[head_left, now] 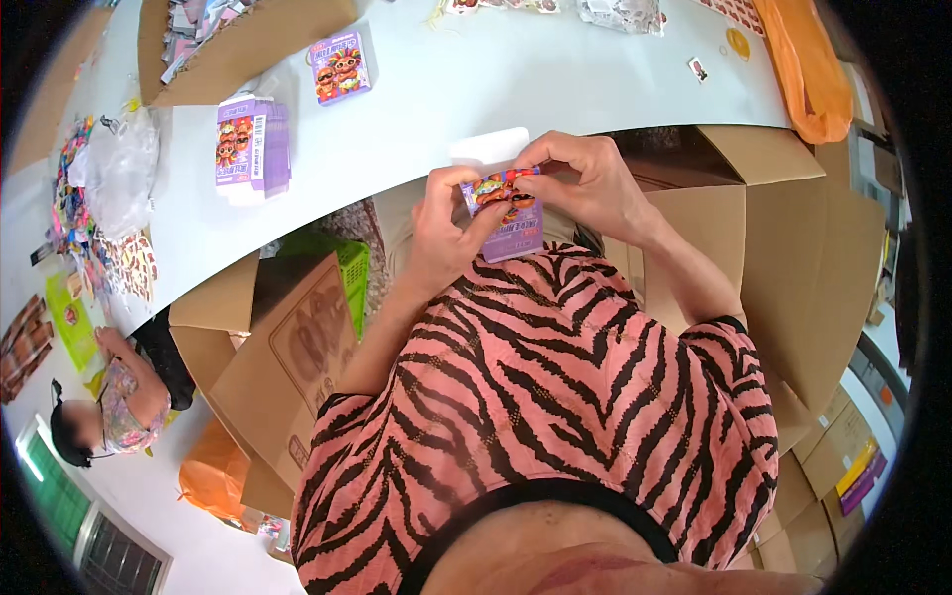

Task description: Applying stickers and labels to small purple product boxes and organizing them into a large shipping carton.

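Note:
Just off the table's near edge, a small purple printed carton (515, 240) with red cartoon figures is held between my hands. Its white flap (491, 149) sticks out on the far side. My left hand (443, 226) grips the left side, thumb across the front. From the right, my right hand (593, 188) pinches the carton's upper part with thumb and fingers. Whether anything is inside the carton cannot be made out. On the table to the left lies a stack of flat purple cartons (276, 154), with another purple carton (340, 69) beyond it.
A cardboard box (263, 40) of printed pieces stands far left on the white table (476, 74). Clear plastic bags (119, 164) and colourful small items lie left. An orange bag (808, 69) hangs at the right. Open cardboard boxes (694, 233) flank me; another person (129, 397) sits left.

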